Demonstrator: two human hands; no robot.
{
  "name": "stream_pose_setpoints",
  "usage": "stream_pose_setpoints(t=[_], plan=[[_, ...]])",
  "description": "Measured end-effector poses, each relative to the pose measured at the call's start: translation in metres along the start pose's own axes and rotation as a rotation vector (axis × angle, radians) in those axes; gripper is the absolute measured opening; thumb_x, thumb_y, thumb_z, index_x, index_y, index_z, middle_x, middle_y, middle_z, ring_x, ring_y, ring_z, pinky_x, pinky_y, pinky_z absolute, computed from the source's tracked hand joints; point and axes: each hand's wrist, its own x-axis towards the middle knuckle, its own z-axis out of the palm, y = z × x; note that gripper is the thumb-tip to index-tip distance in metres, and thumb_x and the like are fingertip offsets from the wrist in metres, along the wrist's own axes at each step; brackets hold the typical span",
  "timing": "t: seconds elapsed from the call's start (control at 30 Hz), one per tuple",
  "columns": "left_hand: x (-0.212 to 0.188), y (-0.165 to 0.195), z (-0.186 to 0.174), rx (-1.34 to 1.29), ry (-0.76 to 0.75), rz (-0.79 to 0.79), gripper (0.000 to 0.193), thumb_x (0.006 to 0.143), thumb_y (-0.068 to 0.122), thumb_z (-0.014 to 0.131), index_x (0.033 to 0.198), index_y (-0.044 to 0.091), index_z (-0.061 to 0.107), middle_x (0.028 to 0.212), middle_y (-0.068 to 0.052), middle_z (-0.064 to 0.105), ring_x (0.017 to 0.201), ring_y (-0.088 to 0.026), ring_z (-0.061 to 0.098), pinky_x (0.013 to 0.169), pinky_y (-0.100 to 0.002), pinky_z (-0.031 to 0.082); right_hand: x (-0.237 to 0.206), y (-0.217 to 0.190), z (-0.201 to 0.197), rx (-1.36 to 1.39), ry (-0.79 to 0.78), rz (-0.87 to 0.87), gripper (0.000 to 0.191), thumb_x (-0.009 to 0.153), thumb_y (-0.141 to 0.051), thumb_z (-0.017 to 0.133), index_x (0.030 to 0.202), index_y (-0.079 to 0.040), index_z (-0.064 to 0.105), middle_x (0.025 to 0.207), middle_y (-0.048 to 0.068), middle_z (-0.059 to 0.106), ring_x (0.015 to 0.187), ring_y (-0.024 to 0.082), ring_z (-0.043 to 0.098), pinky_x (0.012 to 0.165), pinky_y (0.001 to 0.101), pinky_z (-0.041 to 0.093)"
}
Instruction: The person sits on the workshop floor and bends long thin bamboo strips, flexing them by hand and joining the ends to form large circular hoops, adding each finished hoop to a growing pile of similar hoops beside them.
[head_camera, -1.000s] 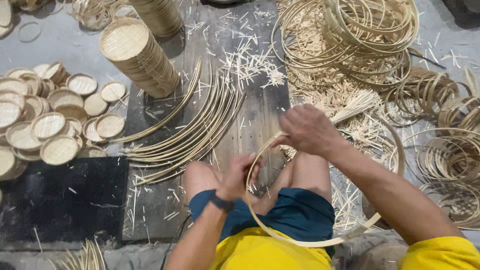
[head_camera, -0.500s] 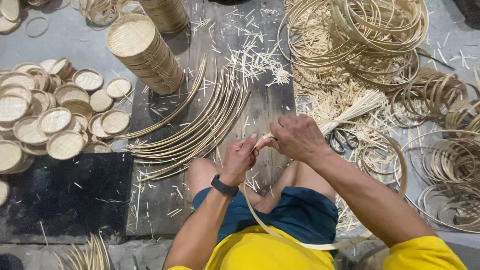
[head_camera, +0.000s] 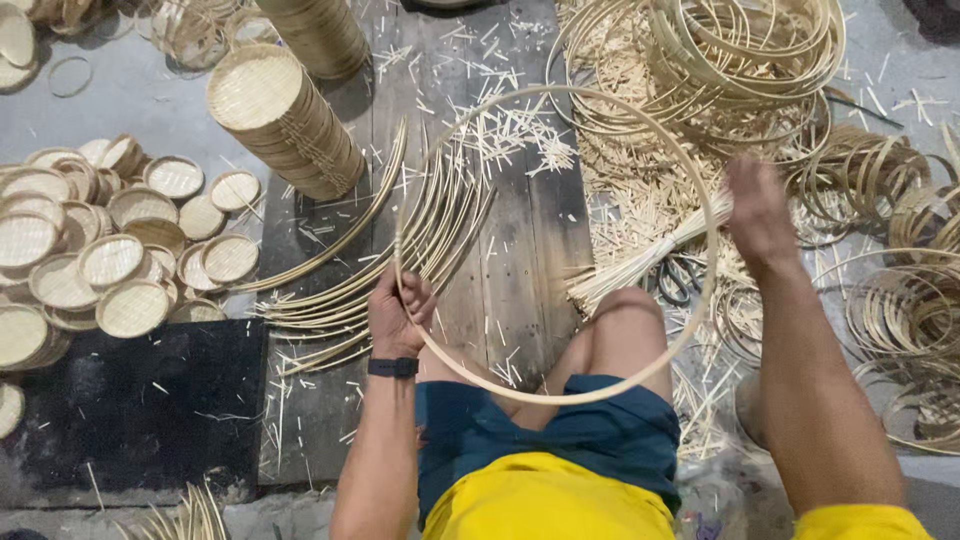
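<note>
At the far left a scatter of small round woven bamboo trays (head_camera: 110, 262) lies on the grey floor, above a black mat (head_camera: 130, 400). Next to them, a leaning stack of woven trays (head_camera: 285, 120) rests at the edge of a dark wooden board (head_camera: 520, 230), which is littered with short pale offcuts. Across the board's left half lies a fan of long curved bamboo strips (head_camera: 350, 290). The left hand (head_camera: 398, 315), with a black watch (head_camera: 392, 367) at the wrist, is closed around the left side of a large bamboo hoop (head_camera: 640, 375), fingers curled over the strip. The hoop is a full ring held out in front of the person, above the board and their bare knee, its far arc reaching up toward the top of the board and its near arc crossing the dark blue shorts (head_camera: 540, 430). Just right of the knee a bundle of thin bamboo splints (head_camera: 650, 255) lies pointing up to the right, with a pair of scissors (head_camera: 680, 280) beside it. The right hand (head_camera: 757, 215) is just outside the hoop's right side, near the far end of the bundle; it is blurred, so whether its fingers are together or apart cannot be told. Beyond it, piles of finished bamboo rings (head_camera: 740, 60) cover the floor to the right edge.
</note>
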Motion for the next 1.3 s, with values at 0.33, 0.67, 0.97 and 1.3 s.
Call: stream_pose_setpoints(t=[0.33, 0.67, 0.97, 1.3], plan=[[-0.002, 0.035, 0.012, 0.201, -0.003, 0.032, 0.033, 0.102, 0.027, 0.049, 0.098, -0.001, 0.066, 0.064, -0.001, 0.053, 0.05, -0.01, 0.045, 0.041, -0.023, 0.035, -0.024, 0.071, 0.015, 0.858, -0.425, 0.168, 0.055, 0.111, -0.042, 0.049, 0.129, 0.008, 0.062, 0.068, -0.002, 0.048, 0.057, 0.009, 0.044, 0.051, 0.0253, 0.038], [-0.004, 0.029, -0.002, 0.532, 0.084, -0.271, 0.043, 0.103, 0.039, 0.059, 0.07, 0.012, 0.057, 0.049, 0.006, 0.045, 0.037, -0.005, 0.035, 0.032, -0.02, 0.024, -0.004, 0.051, 0.033, 0.527, -0.347, 0.402, 0.045, 0.093, -0.045, 0.074, 0.072, -0.011, 0.053, 0.055, -0.005, 0.04, 0.047, 0.009, 0.035, 0.042, 0.0272, 0.029], [-0.01, 0.039, -0.013, 0.46, 0.072, -0.292, 0.041, 0.103, 0.039, 0.062, 0.073, 0.01, 0.06, 0.051, 0.005, 0.045, 0.039, -0.006, 0.037, 0.033, -0.02, 0.024, -0.002, 0.053, 0.021, 0.432, -0.422, 0.346, 0.043, 0.095, -0.043, 0.067, 0.071, -0.008, 0.059, 0.05, -0.003, 0.039, 0.04, 0.01, 0.031, 0.037, 0.0288, 0.024], [-0.01, 0.017, -0.018, 0.287, 0.019, -0.271, 0.043, 0.102, 0.041, 0.059, 0.072, 0.009, 0.06, 0.05, 0.003, 0.044, 0.038, -0.008, 0.038, 0.034, -0.021, 0.027, -0.023, 0.082, 0.022, 0.783, -0.246, 0.435, 0.05, 0.094, -0.047, 0.07, 0.064, -0.012, 0.052, 0.045, -0.005, 0.035, 0.034, 0.009, 0.031, 0.032, 0.0261, 0.021]])
